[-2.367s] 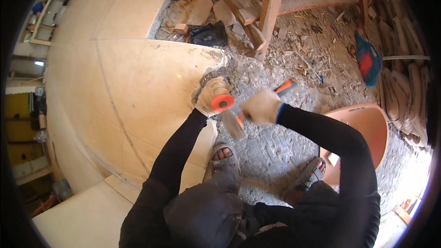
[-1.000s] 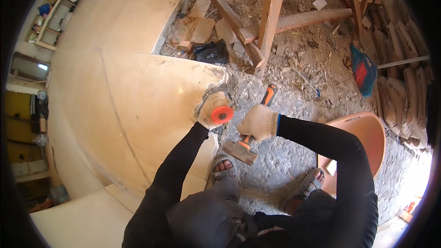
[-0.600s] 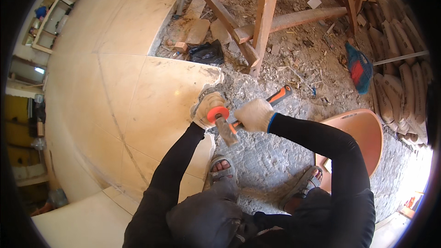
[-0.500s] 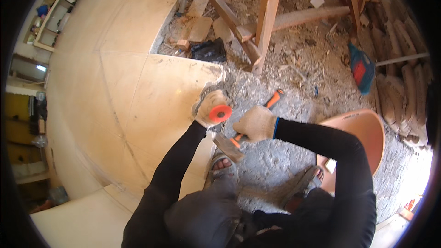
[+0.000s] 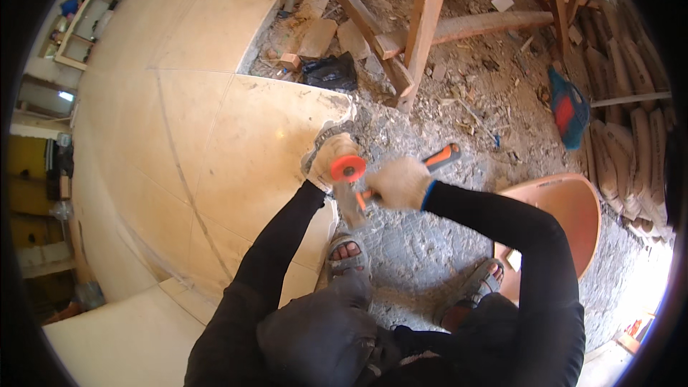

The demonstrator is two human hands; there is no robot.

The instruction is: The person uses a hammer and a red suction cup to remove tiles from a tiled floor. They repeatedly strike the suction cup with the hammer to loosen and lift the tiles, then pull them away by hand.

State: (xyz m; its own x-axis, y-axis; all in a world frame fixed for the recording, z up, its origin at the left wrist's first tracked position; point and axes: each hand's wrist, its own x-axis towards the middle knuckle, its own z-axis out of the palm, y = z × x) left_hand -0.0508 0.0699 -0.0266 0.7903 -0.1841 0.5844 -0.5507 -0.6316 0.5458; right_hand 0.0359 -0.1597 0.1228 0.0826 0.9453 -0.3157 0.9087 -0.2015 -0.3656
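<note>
My left hand (image 5: pixel 331 152), in a pale work glove, is closed round a chisel (image 5: pixel 348 169) with a round red hand guard. Seen from above, the guard hides most of the chisel's shaft, and its tip is out of sight. The hand is at the broken edge of the large cream floor tiles (image 5: pixel 251 143). My right hand (image 5: pixel 399 182), gloved and slightly blurred, grips a hammer (image 5: pixel 444 157) by its orange and black handle. The hammer's head is just below the red guard; I cannot tell whether it touches the chisel.
Rough grey concrete (image 5: pixel 408 251) lies under my sandalled feet. A salmon-coloured basin (image 5: pixel 566 208) stands to the right. Wooden trestle legs (image 5: pixel 427 29), rubble and a black plastic bag (image 5: pixel 330 72) are ahead. Stacked sacks (image 5: pixel 620 150) and a teal and red bag (image 5: pixel 568 109) are at far right.
The hammer's head has swung up and slightly left toward the chisel, while its handle end has tipped right. My left hand has stayed nearly in place, still round the chisel.
</note>
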